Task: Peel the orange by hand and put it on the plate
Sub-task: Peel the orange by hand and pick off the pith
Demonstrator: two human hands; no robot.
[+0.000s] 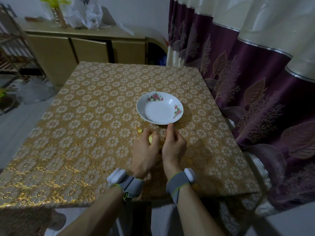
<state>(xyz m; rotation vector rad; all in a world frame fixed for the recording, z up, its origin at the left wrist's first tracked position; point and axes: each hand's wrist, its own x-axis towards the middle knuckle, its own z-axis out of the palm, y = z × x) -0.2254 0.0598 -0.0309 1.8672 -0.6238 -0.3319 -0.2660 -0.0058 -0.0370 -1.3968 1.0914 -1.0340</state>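
- No text, number, brand or sign can be read anywhere.
- The plate point(141, 109) carries only painted pink flowers (no lettering among them).
- The table point(85, 116) cloth shows a repeated flower pattern.
- Dark print on the plastic bag point(88, 16) at the top edge is cut off and illegible.

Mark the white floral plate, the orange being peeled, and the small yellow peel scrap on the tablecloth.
White floral ceramic plate point(157, 112): head view, bare white centre.
Yellow orange point(151, 138): head view, visible patch of fruit.
Small yellow peel scrap point(139, 130): head view, its middle.
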